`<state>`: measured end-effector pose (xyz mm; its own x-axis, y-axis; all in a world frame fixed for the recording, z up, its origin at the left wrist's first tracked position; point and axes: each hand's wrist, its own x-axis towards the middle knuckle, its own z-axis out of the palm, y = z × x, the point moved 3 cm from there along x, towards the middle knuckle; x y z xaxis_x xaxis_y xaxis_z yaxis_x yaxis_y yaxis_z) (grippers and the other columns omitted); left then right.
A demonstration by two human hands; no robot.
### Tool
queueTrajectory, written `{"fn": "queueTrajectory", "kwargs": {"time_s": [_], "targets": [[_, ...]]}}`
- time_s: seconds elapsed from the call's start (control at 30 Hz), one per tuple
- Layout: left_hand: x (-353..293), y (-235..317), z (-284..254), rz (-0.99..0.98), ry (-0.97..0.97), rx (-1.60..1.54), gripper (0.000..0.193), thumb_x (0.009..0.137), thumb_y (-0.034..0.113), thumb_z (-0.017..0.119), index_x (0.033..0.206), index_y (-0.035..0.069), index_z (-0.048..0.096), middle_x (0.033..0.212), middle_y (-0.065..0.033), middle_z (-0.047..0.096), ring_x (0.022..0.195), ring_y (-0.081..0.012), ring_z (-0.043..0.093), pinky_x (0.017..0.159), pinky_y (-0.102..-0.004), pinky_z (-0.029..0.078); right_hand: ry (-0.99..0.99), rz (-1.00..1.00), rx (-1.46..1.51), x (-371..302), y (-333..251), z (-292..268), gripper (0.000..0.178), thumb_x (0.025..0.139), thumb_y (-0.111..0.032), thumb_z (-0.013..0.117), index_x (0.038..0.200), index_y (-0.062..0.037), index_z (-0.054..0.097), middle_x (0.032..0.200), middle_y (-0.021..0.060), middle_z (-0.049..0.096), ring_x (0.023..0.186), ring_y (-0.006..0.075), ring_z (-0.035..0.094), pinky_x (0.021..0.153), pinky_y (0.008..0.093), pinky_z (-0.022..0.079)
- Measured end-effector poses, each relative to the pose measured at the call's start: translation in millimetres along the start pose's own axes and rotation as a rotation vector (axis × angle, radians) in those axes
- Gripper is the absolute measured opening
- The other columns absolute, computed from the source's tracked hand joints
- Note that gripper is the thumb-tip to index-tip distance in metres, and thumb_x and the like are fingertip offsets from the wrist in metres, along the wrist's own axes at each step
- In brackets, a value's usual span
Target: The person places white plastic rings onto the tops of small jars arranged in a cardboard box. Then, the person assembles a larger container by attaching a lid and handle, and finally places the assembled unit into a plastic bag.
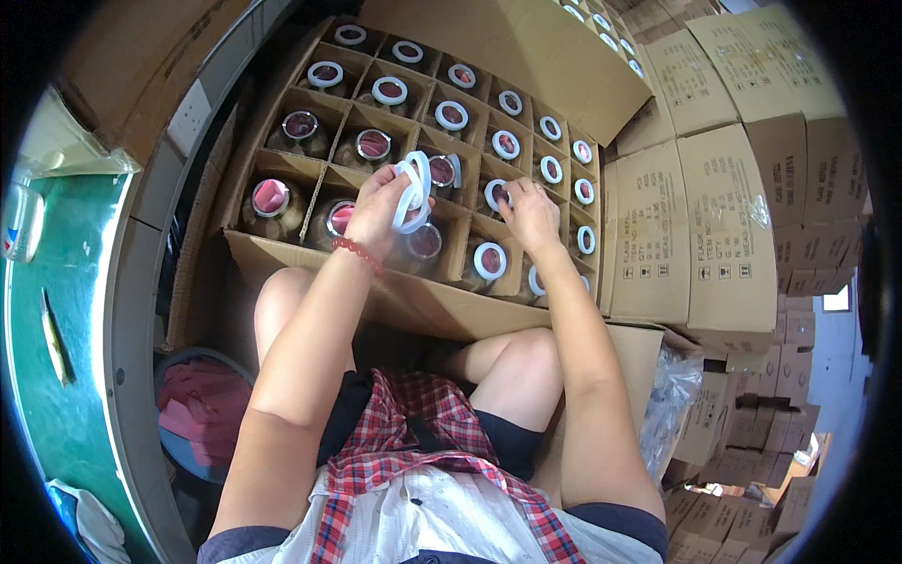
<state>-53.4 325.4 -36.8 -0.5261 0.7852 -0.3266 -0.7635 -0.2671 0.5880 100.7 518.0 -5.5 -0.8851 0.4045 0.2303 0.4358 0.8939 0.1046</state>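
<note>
A large open carton [427, 305] with cardboard dividers stands before me, a glass flask in each visible cell. My left hand [378, 202] is closed on several white rings [414, 193], held above the near cells. My right hand [532, 214] has its fingertips on a white ring [493, 195] at the mouth of a flask. White rings sit round the mouths of flasks at the back and right, such as this ringed flask [451, 115]. Flasks at the near left have bare mouths, among them one bare flask [373, 144]. Pink material [271, 195] shows inside some mouths.
Stacked sealed cartons [695, 226] rise close on the right. A raised carton flap [536, 56] stands behind the flasks. At left are a green tabletop [66, 254] and a tub [178, 462] of pink pieces. Clear plastic bags [672, 399] lie by my right arm.
</note>
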Motion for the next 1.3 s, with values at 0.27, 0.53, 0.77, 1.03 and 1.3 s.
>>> {"fn": "queueTrajectory", "kwargs": {"time_s": [0.27, 0.53, 0.77, 1.03, 1.3], "targets": [[-6.1, 21.5, -3.9, 0.152, 0.200, -0.085, 0.018, 0.092, 0.014, 0.054, 0.105, 0.002, 0.049, 0.091, -0.0119, 0.064, 0.080, -0.0247, 0.068, 0.071, -0.0318, 0.056, -0.236, 0.199, 0.528, 62.4, -46.1, 15.1, 0.034, 0.082, -0.019, 0.062, 0.114, -0.0070, 0.059, 0.093, 0.0151, 0.068, 0.089, 0.0334, 0.064, 0.077, 0.0421, 0.051], [-13.3, 45.2, -11.6, 0.221, 0.195, -0.153, 0.017, 0.088, 0.016, 0.065, 0.094, 0.002, 0.057, 0.084, -0.0115, 0.067, 0.071, -0.0178, 0.067, 0.056, -0.0247, 0.052, -0.170, 0.188, 0.595, 60.9, -25.4, 22.5, 0.024, 0.080, -0.006, 0.060, 0.104, -0.0010, 0.061, 0.074, 0.0081, 0.064, 0.067, 0.0135, 0.063, 0.064, 0.0288, 0.050], [-12.7, 45.5, -27.8, 0.177, 0.139, -0.060, 0.014, 0.091, 0.018, 0.060, 0.101, 0.008, 0.061, 0.088, -0.0131, 0.070, 0.069, -0.0143, 0.066, 0.052, -0.0230, 0.051, -0.158, 0.384, 1.464, 70.9, -58.5, 12.5, 0.009, 0.088, -0.009, 0.058, 0.095, -0.0022, 0.058, 0.082, 0.0024, 0.061, 0.072, 0.0094, 0.060, 0.055, 0.0218, 0.050], [-13.3, 49.7, -33.0, 0.157, 0.215, -0.036, 0.017, 0.092, 0.015, 0.058, 0.104, 0.003, 0.059, 0.101, -0.0115, 0.067, 0.082, -0.0209, 0.068, 0.059, -0.0256, 0.053, -0.231, 0.230, 0.497, 58.6, -63.3, 14.5, 0.028, 0.082, -0.027, 0.059, 0.100, -0.0054, 0.058, 0.081, 0.0219, 0.066, 0.081, 0.0404, 0.064, 0.075, 0.0467, 0.050], [-10.1, 43.9, -31.4, 0.222, 0.115, -0.090, 0.019, 0.093, 0.017, 0.058, 0.106, 0.004, 0.060, 0.099, -0.0115, 0.067, 0.082, -0.0205, 0.069, 0.062, -0.0265, 0.055, -0.165, -0.075, 0.222, 44.3, -71.0, -7.0, 0.020, 0.077, -0.021, 0.062, 0.090, -0.0071, 0.067, 0.104, 0.0104, 0.063, 0.099, 0.0307, 0.060, 0.080, 0.0438, 0.050]]}}
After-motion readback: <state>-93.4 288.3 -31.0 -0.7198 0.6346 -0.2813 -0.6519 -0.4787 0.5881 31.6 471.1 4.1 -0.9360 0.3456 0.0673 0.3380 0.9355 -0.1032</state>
